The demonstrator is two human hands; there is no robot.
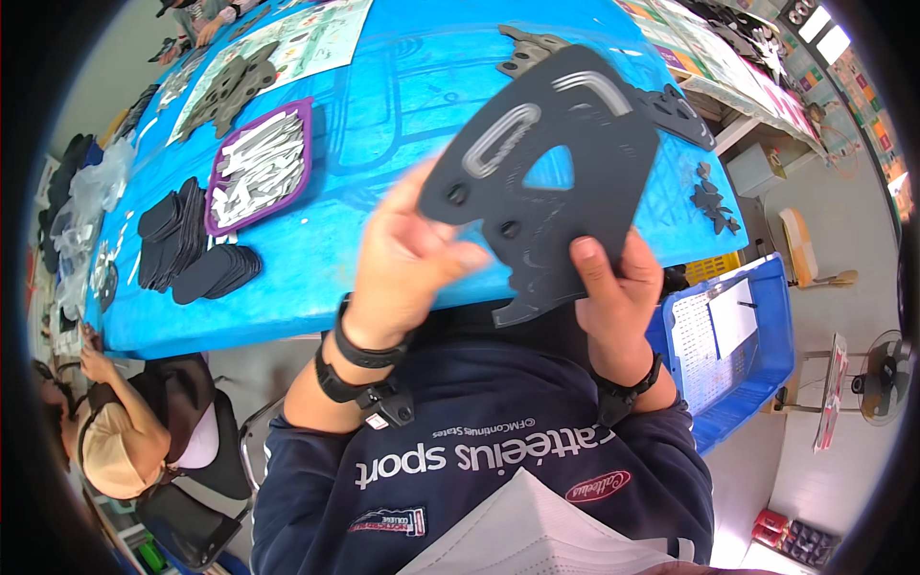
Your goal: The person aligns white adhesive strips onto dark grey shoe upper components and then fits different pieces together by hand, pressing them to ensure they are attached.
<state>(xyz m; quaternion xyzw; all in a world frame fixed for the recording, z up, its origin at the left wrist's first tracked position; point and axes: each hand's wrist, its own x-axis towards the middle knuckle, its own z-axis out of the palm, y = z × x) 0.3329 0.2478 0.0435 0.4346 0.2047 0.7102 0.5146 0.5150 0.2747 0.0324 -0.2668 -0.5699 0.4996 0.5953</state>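
In front of me a dark grey, flat cut-out panel (599,182), foam-like, is held up tilted above the table's near edge. It has a triangular hole, two slots and small round holes. My right hand (621,292) grips its lower right edge, thumb on the face and fingers mostly behind. At the panel's left corner is my left hand (407,254), blurred, its thumb stretched below the edge. Its other fingers are partly hidden behind the panel, so their grip cannot be made out.
The blue-covered table (383,125) bears a purple basket (309,144) of white and grey strips, stacked dark oval pieces (172,235), cut-out panels (230,88) and small dark scraps (711,201). A blue crate (767,355) stands right. Another person (125,441) sits left.
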